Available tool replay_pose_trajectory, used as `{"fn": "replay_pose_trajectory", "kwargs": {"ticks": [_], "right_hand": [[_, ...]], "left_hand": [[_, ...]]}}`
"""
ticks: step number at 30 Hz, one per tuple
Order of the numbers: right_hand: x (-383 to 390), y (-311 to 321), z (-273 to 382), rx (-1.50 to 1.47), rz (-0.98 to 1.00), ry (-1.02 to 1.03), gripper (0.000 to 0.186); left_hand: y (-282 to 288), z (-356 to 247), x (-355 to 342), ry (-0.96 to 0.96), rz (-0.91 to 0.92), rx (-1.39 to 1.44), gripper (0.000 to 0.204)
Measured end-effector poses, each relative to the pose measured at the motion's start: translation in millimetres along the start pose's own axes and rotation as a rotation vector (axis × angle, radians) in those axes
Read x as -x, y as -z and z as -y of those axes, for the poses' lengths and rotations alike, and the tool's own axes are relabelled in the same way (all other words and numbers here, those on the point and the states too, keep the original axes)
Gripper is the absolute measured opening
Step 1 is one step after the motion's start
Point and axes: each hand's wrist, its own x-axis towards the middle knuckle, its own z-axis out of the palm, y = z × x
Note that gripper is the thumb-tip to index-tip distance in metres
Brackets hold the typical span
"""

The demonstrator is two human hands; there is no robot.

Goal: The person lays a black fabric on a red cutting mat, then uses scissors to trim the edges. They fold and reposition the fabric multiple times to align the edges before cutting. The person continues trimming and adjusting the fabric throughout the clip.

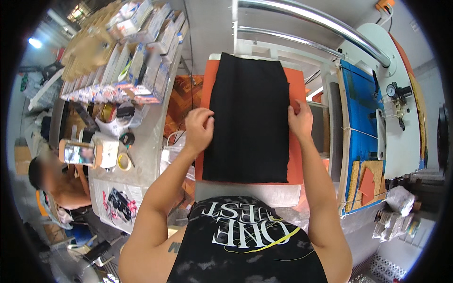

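Observation:
A black fabric panel lies lengthwise over an orange-red pad on a flat platen in front of me. My left hand is at the panel's left edge, fingers curled and thumb against the cloth. On the opposite side, my right hand pinches the right edge between thumb and fingers. The cloth looks mostly flat, with faint lengthwise creases. Its far end reaches past the pad's far edge, where a pale strip of the platen shows.
Chrome rails cross beyond the platen. At right stands a blue-covered machine part with a pressure gauge. The left table carries boxes, a tape roll and a propped phone. A person sits beyond it.

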Motion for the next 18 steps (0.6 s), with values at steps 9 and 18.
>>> {"fn": "replay_pose_trajectory", "kwargs": {"ticks": [9, 18], "right_hand": [[-156.8, -55.0, 16.9, 0.366, 0.02, 0.004, 0.043], [-202.8, -57.8, 36.5, 0.089, 0.42, 0.075, 0.025]], "left_hand": [[-55.2, 51.2, -153.1, 0.291, 0.074, -0.291, 0.026], [-66.6, 61.4, -193.1, 0.577, 0.406, 0.256, 0.016]]}}
